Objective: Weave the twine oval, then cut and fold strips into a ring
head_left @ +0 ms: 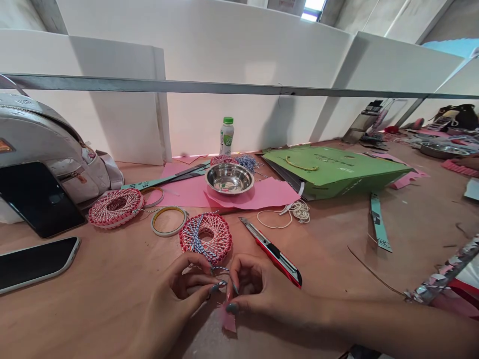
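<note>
pinching a strand of blue-and-white twine [220,269] between both hands, right at the near edge of a round red-and-white wrapped ring [205,238], which lies flat on the surface [93,309] just beyond the hands. left hand [175,294] closed in a firm grip on the strand; right hand [258,291] closed on it as well, the exact contact partly hidden. blue-and-white strands already crossing the ring's face, so the step in hand reads as lacing or tying off that twine. next move calling for steady tension on the strand and careful guiding of its end back toward the ring. a scrap of pink paper [228,319] just under the hands. close beside the right hand, a red-handled utility knife [275,257], its blade end pointing far and left. farther left, a second wrapped ring [116,208] and a roll of tape [168,222]. toward the far side, a steel bowl [229,178] on a pink paper sheet [262,195], a green paper bag [333,172] and a coil of white cord [299,212]. near left, a phone [35,264] lying on the surface.
</note>
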Tool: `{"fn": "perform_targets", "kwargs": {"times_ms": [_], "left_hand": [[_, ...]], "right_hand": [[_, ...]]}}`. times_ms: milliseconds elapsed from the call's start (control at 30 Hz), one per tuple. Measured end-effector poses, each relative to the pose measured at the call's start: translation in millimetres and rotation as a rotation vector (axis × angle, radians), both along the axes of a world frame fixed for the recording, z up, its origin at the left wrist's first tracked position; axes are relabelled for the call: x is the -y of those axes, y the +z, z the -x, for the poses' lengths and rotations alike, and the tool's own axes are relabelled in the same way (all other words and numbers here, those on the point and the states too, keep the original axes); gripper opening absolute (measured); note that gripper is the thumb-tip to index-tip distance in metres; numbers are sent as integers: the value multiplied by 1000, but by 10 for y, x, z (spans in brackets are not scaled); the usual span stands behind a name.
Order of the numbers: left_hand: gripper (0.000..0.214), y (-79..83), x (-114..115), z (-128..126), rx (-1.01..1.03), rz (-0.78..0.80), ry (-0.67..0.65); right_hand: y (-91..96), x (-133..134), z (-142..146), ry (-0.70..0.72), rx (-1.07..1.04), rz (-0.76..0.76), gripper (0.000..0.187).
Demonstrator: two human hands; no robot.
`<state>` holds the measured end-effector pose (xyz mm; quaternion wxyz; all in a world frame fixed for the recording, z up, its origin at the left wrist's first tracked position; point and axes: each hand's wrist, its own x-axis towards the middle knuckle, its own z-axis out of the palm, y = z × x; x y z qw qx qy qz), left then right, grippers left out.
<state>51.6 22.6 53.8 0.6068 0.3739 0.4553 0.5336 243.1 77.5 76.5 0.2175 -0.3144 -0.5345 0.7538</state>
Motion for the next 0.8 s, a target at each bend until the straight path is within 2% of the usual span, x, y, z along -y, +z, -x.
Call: {"fn": "perform_targets", "kwargs": {"times_ms": [267,467,567,667,800], "left_hand": [[13,67,25,18,-213,-114,11],[22,112,38,-36,-91,-60,-7],[20,122,29,-26,-128,-78,-35],[13,131,11,51,-391,-220,-87],[2,28,-3,151,-965,-589,-203]], "right_hand": [[-37,-47,-6,-13,-9,-39,44],[39,-113,-20,-10,-21,-122,41],[44,-139,-28,-27,-21,-151,41],[38,-158,-37,-38,-11,-193,40],[47,-168,-49,-33,1,-219,36]]}}
